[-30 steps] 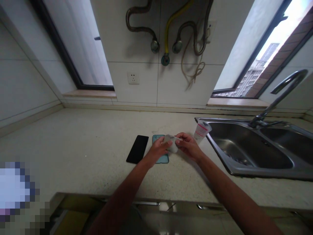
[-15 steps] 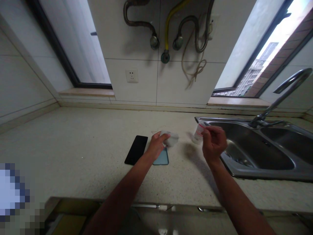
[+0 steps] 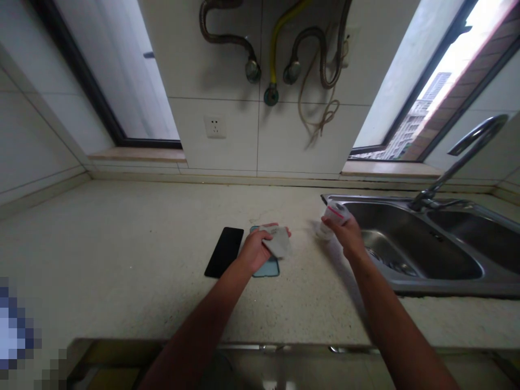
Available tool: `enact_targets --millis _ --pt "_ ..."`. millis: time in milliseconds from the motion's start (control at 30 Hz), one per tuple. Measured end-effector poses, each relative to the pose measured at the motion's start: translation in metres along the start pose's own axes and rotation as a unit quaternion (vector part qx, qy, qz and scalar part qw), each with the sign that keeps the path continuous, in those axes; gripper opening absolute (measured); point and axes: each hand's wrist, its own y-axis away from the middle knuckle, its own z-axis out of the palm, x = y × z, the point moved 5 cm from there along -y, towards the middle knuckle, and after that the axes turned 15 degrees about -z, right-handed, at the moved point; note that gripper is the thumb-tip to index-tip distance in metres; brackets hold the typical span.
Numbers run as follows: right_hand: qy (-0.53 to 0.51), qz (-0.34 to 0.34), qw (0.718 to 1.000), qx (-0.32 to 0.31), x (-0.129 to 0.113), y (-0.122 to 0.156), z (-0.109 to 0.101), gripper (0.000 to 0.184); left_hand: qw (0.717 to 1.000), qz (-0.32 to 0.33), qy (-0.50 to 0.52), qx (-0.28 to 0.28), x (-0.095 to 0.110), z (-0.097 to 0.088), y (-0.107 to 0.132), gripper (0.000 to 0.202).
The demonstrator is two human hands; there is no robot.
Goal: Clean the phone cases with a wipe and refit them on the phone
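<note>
In the head view my left hand [image 3: 257, 250] is closed on a thin, folded greyish-white sheet [image 3: 278, 241] with a small mark on it; whether it is paper or cloth I cannot tell. Below the sheet, a light-blue phone case [image 3: 268, 267] lies on the counter, partly covered. A black phone [image 3: 225, 252] lies flat just left of that hand. My right hand [image 3: 347, 234] is wrapped around a whitish, see-through cylinder [image 3: 335, 212] with a red stripe near its top, beside the sink's left corner. Its fingers partly hide the cylinder.
A steel double sink [image 3: 418, 244] with a chrome faucet [image 3: 475, 141] takes up the right side. The pale speckled counter [image 3: 134, 233] runs to the tiled wall, which carries a socket [image 3: 215, 127] and hoses [image 3: 274, 49]. A blurred-out patch [image 3: 14, 330] is at lower left.
My right hand has gone from a raised pinch beside the cylinder to a grip around it. My left hand has turned the sheet, which now shows flatter. The view has shifted slightly.
</note>
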Motion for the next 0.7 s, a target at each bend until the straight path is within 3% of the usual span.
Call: enact_targets --millis 167,300,367,467,600,700 --pt "0.023 0.058 0.997 0.044 0.005 0.003 -0.003 0.037 1.0 0.011 -0.005 -0.018 0.0 0.002 0.002 0.058" --pt "-0.105 0.102 0.985 0.095 -0.004 0.006 -0.001 0.036 0.999 0.011 -0.041 0.01 0.003 -0.004 0.002 0.051" --pt "-0.211 0.129 0.966 0.075 -0.012 0.009 0.007 0.035 0.997 0.013 -0.073 0.028 0.004 -0.007 0.001 0.038" --pt "-0.332 0.167 0.928 0.003 -0.028 0.018 0.023 0.034 0.993 0.008 -0.115 0.01 0.004 -0.004 0.001 0.022" --pt "-0.425 0.207 0.879 -0.066 -0.047 0.038 0.047 0.031 0.979 0.053 -0.198 0.015 0.003 0.005 0.007 0.039" --pt "-0.442 0.22 0.866 -0.073 -0.053 0.053 0.061 0.031 0.96 0.082 -0.265 0.044 -0.001 0.011 0.014 0.054"
